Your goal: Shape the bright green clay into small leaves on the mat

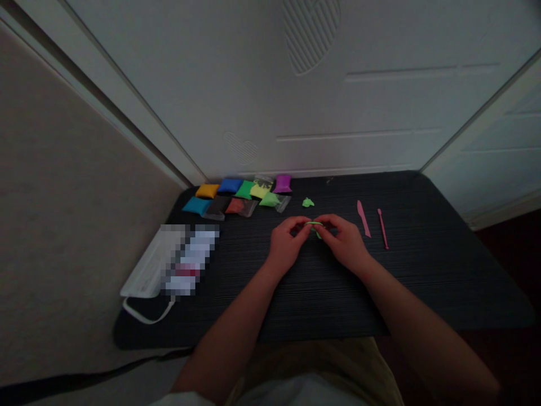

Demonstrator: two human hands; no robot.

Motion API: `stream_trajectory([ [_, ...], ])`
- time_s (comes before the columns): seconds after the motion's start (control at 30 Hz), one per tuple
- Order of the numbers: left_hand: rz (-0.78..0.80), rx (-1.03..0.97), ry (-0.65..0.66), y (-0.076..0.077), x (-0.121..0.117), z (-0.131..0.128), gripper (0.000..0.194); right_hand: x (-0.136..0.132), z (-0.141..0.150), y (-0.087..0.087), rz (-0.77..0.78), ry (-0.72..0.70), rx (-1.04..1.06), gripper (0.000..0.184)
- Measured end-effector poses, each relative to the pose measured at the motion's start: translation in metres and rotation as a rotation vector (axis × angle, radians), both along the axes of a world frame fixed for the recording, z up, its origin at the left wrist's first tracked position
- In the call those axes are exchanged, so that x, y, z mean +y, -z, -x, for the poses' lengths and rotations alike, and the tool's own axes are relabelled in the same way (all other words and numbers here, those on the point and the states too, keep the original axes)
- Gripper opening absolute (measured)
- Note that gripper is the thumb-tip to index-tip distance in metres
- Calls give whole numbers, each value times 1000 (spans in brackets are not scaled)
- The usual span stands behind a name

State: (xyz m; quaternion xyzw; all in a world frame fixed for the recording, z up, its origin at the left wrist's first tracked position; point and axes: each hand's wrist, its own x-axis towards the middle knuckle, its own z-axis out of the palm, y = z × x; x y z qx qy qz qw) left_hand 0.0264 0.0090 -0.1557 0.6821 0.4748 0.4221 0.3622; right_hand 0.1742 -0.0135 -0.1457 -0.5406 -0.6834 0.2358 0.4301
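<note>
Between my fingertips, over the middle of the dark table, is a small piece of light green modelling clay. My left hand pinches it from the left, and my right hand pinches it from the right. A bit of the green shows below the right fingertips; the fingers hide the rest. Just beyond my hands lies a separate small lump of light green clay, touched by neither hand.
Several clay packets, among them a purple packet and an opened light green packet, lie at the back left. To the right are a pink plastic knife and a thin pink modelling tool. A white strap and blurred items lie left.
</note>
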Motion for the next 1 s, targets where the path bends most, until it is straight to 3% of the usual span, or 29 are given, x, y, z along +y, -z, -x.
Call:
stream_trajectory([
  [0.43, 5, -33, 34, 0, 0, 0, 18, 1, -1, 1, 25, -6, 58, 18],
  [0.7, 201, -293, 93, 6, 0, -4, 29, 1, 0, 3, 1, 57, 80, 17],
  [0.87, 197, -215, 91, 6, 1, -4, 22, 0, 1, 3, 2, 81, 102, 18],
  [1.0, 82, -79, 34, 3, -2, -3, 20, 0, 1, 2, -38, 68, 62, 19],
])
